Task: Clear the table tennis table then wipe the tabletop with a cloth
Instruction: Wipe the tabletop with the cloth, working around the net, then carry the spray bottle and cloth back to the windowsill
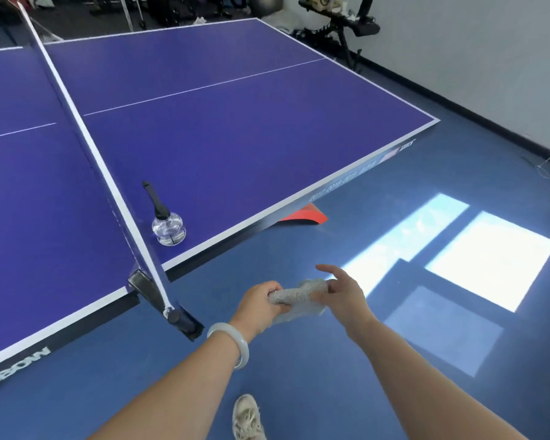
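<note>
My left hand point(261, 301) gripping the grey cloth point(299, 296), right hand point(343, 292) pinching its other end, spray bottle point(168, 228) on the table point(235, 138) beside the net point(77, 122)

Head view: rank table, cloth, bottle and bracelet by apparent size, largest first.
1. Table.
2. Cloth and bottle: about alike; the cloth is bunched up.
3. Bracelet, smallest, though nearest the camera.
</note>
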